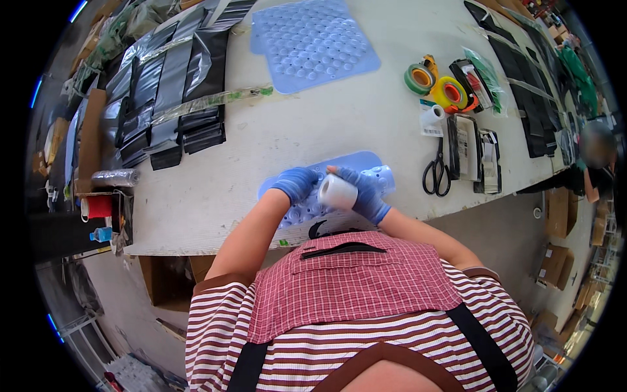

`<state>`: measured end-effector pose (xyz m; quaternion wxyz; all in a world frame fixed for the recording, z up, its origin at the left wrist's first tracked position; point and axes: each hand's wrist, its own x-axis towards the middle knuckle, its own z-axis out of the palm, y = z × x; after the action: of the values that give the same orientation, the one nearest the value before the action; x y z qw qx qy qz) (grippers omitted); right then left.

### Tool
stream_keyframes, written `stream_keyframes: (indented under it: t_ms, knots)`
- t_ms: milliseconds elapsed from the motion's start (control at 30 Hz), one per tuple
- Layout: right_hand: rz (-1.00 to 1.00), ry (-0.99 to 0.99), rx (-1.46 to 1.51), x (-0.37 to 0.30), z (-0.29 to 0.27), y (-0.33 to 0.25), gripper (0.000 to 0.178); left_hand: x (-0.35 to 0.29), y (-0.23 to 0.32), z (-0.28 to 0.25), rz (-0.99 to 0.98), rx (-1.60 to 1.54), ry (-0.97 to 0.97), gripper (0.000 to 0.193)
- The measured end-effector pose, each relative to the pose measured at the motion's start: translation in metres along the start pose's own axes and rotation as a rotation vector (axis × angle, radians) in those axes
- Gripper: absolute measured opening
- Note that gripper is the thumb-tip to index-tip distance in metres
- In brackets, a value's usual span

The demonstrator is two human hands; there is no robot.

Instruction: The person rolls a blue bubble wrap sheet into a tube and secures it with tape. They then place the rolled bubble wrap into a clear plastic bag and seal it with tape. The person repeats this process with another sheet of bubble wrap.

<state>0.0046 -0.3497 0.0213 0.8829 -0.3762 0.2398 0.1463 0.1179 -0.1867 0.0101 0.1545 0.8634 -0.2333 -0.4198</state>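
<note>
The blue-gloved fingers (345, 175) of the right hand (363, 191) curl closed around a short white roll of tape or label stock (337, 191), gripping it just right of the frame's centre with its open core turned toward the lower left. The left hand (296, 183), also in a blue glove, lies just beside the roll with its fingers bent down and pressed on a pale blue translucent rubber mat with round suction cups (366, 162); whether those fingers pinch anything cannot be told. The mat lies flat on the near edge of the white worktable (261, 140), mostly under both hands.

Right of the hands, black-handled scissors (436, 174) lie on the table, with flat black packaged items (465, 147) beside them. Further up, a green tape roll (418, 78) and a yellow tape roll (449, 92) sit near each other. A second, larger pale blue suction mat (312, 42) lies at the top centre. Black plastic bags (170, 85) are stacked at the upper left. A red-and-white spool (96, 207) stands at the left edge.
</note>
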Motion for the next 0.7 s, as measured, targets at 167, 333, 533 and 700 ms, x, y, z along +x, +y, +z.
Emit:
stream_keyframes:
  t_ms: [167, 333, 533, 700]
  knots:
    - [-0.618, -0.168, -0.712, 0.076, -0.040, 0.006, 0.024, -0.047, -0.005, 0.020, 0.111, 0.093, 0.483, 0.046]
    - [-0.873, 0.004, -1.189, 0.095, -0.021, -0.019, 0.031, -0.042, -0.012, 0.060, 0.071, 0.373, 0.602, 0.104]
    - [-0.645, 0.128, -0.640, 0.099, -0.018, -0.018, 0.052, -0.044, 0.010, 0.026, 0.048, 0.209, 0.567, 0.103]
    - [-0.651, 0.044, -0.869, 0.096, -0.031, -0.002, 0.063, 0.001, 0.012, 0.031, 0.214, -0.282, 0.653, 0.090]
